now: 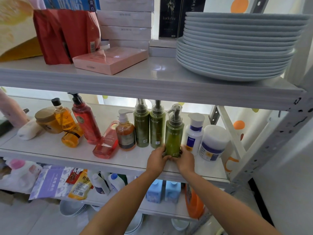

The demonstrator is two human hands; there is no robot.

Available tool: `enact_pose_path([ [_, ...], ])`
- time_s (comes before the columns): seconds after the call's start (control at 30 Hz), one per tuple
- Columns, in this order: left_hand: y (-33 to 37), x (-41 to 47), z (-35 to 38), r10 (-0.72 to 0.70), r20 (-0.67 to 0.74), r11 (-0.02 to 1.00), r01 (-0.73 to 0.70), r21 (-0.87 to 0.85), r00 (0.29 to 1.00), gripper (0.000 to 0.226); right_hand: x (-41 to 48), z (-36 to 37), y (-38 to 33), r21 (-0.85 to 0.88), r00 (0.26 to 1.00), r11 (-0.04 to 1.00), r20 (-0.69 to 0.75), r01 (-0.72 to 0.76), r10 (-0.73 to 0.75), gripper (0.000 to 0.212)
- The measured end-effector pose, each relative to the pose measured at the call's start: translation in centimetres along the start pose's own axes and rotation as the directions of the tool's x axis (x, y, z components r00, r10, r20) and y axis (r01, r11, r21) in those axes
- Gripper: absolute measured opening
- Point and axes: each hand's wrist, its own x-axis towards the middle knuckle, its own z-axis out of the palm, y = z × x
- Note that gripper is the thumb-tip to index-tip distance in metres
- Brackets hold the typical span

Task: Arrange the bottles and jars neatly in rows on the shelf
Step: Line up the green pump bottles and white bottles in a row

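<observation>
Both hands grip the base of a green pump bottle (174, 133) standing upright on the middle shelf (50, 146): my left hand (156, 161) on its left side, my right hand (185, 161) on its right. Two more green pump bottles (142, 128) (157, 129) stand just behind and to the left. A brown pump bottle (125, 134) stands beside them. A flat red bottle (106, 143) lies on its side. Further left, a tall red pump bottle (86, 121) leans among orange bottles (65, 118) (72, 136) and a brown jar (46, 121). A white bottle (194, 133) and a white jar (213, 143) stand to the right.
The top shelf holds a tall stack of grey plates (237, 48), a pink box (110, 60), red bags (64, 34) and white boxes. A white tube (29, 129) lies at the middle shelf's left. The lower shelf carries packets and blue bottles (155, 190). The metal upright (277, 133) stands at the right.
</observation>
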Motion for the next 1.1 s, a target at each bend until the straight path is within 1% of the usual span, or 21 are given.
enact_pose_path([
  [0.1,0.0,-0.2,0.2,0.001,-0.012,0.999,0.000,0.038,1.000,0.037,-0.6,0.6,0.4,0.014,0.998,1.000,-0.070,-0.003,0.004,0.040],
  [0.2,0.1,-0.2,0.4,-0.005,-0.024,0.994,0.008,0.107,1.000,0.036,-0.7,1.0,0.4,-0.017,0.995,1.000,-0.100,-0.022,0.020,0.033],
  [0.4,1.1,0.3,0.6,-0.054,-0.045,0.961,0.064,0.269,0.998,0.020,-0.1,1.4,0.1,-0.085,0.992,0.994,-0.115,-0.068,0.058,0.024],
  [0.6,1.8,1.3,0.6,-0.115,-0.045,0.920,0.124,0.372,0.992,0.020,0.6,1.8,-0.5,-0.186,0.986,0.977,-0.147,-0.104,0.077,0.015],
  [0.77,2.0,1.9,0.8,-0.147,-0.046,0.899,0.152,0.410,0.988,0.021,1.1,2.6,-1.2,-0.259,0.979,0.955,-0.182,-0.141,0.095,0.005],
  [0.87,2.3,2.1,0.7,-0.162,-0.044,0.901,0.166,0.402,0.986,0.022,1.3,2.7,-1.6,-0.271,0.973,0.947,-0.196,-0.172,0.121,0.006],
  [0.93,2.3,2.3,0.6,-0.175,-0.044,0.913,0.179,0.366,0.984,0.021,1.4,2.7,-1.9,-0.264,0.970,0.944,-0.196,-0.197,0.147,0.008],
  [1.03,2.1,2.2,0.2,-0.209,-0.058,0.942,0.217,0.254,0.976,0.021,1.2,2.8,-2.2,-0.199,0.962,0.953,-0.195,-0.228,0.189,0.012],
  [1.1,1.5,1.9,-0.4,-0.249,-0.112,0.949,0.266,0.169,0.962,0.020,0.9,2.8,-1.9,-0.123,0.943,0.949,-0.205,-0.290,0.261,0.017],
])
